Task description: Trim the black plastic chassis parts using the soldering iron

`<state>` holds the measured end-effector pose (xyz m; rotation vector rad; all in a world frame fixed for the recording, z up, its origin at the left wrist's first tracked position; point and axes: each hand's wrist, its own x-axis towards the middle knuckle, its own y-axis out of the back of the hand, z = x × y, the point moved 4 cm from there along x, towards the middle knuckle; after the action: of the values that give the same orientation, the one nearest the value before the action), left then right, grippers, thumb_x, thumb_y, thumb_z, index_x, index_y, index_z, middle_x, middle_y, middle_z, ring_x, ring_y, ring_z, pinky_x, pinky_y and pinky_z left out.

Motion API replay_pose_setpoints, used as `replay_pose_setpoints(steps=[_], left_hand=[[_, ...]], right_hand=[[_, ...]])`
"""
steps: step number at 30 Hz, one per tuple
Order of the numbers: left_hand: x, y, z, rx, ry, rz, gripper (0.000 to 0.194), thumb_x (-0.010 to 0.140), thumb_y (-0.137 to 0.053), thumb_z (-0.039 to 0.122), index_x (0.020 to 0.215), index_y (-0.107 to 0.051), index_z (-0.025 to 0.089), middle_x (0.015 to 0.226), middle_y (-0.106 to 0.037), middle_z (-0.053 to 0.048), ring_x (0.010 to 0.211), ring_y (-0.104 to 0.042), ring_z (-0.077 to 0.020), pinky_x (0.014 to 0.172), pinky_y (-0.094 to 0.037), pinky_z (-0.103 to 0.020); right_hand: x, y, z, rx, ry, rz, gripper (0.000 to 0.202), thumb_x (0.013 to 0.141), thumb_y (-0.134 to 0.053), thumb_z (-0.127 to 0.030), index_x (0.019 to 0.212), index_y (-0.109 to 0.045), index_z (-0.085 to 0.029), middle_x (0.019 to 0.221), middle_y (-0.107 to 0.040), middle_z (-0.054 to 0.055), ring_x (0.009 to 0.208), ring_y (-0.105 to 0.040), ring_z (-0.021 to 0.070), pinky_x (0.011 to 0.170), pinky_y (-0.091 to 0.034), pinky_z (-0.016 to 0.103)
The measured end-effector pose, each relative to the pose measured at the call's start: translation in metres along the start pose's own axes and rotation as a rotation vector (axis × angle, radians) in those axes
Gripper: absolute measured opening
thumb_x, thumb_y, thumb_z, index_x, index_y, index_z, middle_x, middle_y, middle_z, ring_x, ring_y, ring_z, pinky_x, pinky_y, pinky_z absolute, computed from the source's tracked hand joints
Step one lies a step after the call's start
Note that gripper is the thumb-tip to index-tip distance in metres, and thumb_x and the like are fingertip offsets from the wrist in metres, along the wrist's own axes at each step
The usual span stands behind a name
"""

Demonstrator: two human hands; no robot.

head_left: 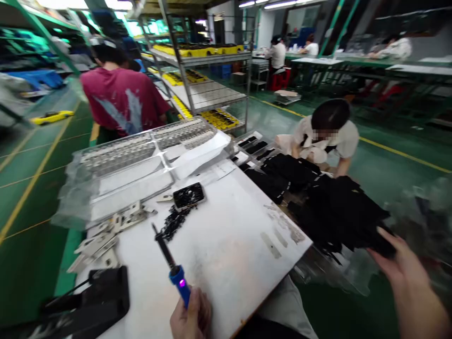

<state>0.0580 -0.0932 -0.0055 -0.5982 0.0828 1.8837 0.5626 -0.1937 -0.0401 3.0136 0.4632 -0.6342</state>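
Note:
My left hand (192, 314) is closed around the blue handle of a soldering iron (179, 283), whose dark barrel and tip point up and away over the white tabletop (219, 235). A small light glows on the handle. Off the table's right side, my right hand (399, 259) grips the near edge of black cloth-like pieces (348, 207) lying in a pile. Beyond the iron's tip, small black parts (173, 222) are scattered beside a small box (189, 196) full of more of them.
Light plastic parts (102, 242) lie at the table's left edge, near a black stand-like object (102, 301). Clear trays (141, 160) with white sheets cover the far end. A crouching person (328, 136) is by the black pile; another person (122, 96) sits ahead, near a rack (212, 60).

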Motion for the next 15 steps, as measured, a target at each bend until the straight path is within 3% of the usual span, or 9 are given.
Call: replay_pose_setpoints(steps=[1, 3, 5, 9, 11, 13, 15], left_hand=[[-0.001, 0.0, -0.001, -0.027, 0.014, 0.007, 0.05, 0.065, -0.08, 0.048, 0.061, -0.04, 0.019, 0.048, -0.032, 0.009, 0.039, -0.031, -0.0036, 0.037, -0.03, -0.016], [-0.003, 0.0, -0.002, -0.078, 0.023, -0.006, 0.05, 0.067, -0.08, 0.049, 0.061, -0.039, 0.019, 0.049, -0.03, 0.009, 0.04, -0.029, -0.0027, 0.037, -0.026, -0.015], [-0.005, -0.001, -0.002, -0.111, 0.01, -0.045, 0.05, 0.07, -0.077, 0.048, 0.061, -0.038, 0.019, 0.049, -0.028, 0.01, 0.04, -0.025, -0.0024, 0.037, -0.021, -0.015], [-0.009, -0.001, 0.001, -0.174, -0.001, -0.052, 0.051, 0.07, -0.078, 0.046, 0.06, -0.035, 0.019, 0.05, -0.027, 0.01, 0.04, -0.026, -0.0023, 0.038, -0.023, -0.015], [-0.011, 0.0, 0.002, -0.205, 0.004, -0.025, 0.052, 0.068, -0.08, 0.045, 0.061, -0.036, 0.019, 0.051, -0.028, 0.01, 0.041, -0.029, -0.0025, 0.039, -0.026, -0.015], [-0.011, 0.001, 0.002, -0.215, 0.005, -0.006, 0.051, 0.067, -0.081, 0.045, 0.062, -0.037, 0.019, 0.051, -0.031, 0.01, 0.042, -0.033, -0.003, 0.039, -0.03, -0.015], [-0.008, 0.006, 0.001, -0.199, 0.008, 0.009, 0.051, 0.065, -0.082, 0.045, 0.063, -0.038, 0.019, 0.05, -0.035, 0.009, 0.042, -0.037, -0.0036, 0.041, -0.034, -0.015]], right_hand=[[-0.012, -0.004, -0.01, -0.021, 0.058, -0.005, 0.029, 0.061, -0.079, -0.043, 0.084, -0.063, -0.047, 0.138, -0.053, -0.001, 0.133, -0.043, 0.0259, 0.081, -0.059, 0.041], [-0.042, -0.031, -0.027, -0.041, 0.127, -0.071, 0.027, 0.066, -0.073, -0.05, 0.091, -0.064, -0.051, 0.143, -0.049, -0.003, 0.133, -0.043, 0.0252, 0.09, -0.056, 0.043], [-0.079, -0.083, -0.031, -0.033, 0.092, -0.212, 0.033, 0.07, -0.071, -0.047, 0.102, -0.063, -0.049, 0.144, -0.049, -0.002, 0.132, -0.045, 0.0243, 0.1, -0.05, 0.042], [-0.154, -0.203, 0.001, 0.008, -0.154, -0.425, 0.049, 0.062, -0.076, -0.036, 0.109, -0.062, -0.034, 0.129, -0.062, 0.005, 0.124, -0.054, 0.0319, 0.087, -0.058, 0.046], [-0.18, -0.246, 0.024, 0.014, -0.173, -0.488, 0.055, 0.061, -0.077, -0.039, 0.112, -0.058, -0.028, 0.125, -0.064, 0.007, 0.118, -0.057, 0.032, 0.077, -0.059, 0.043], [-0.194, -0.267, 0.042, 0.014, -0.132, -0.476, 0.057, 0.061, -0.076, -0.043, 0.112, -0.056, -0.026, 0.12, -0.066, 0.007, 0.109, -0.061, 0.0312, 0.072, -0.058, 0.041], [-0.197, -0.272, 0.051, 0.014, -0.062, -0.466, 0.056, 0.062, -0.076, -0.048, 0.11, -0.058, -0.024, 0.111, -0.069, 0.006, 0.102, -0.063, 0.0286, 0.071, -0.055, 0.038]])
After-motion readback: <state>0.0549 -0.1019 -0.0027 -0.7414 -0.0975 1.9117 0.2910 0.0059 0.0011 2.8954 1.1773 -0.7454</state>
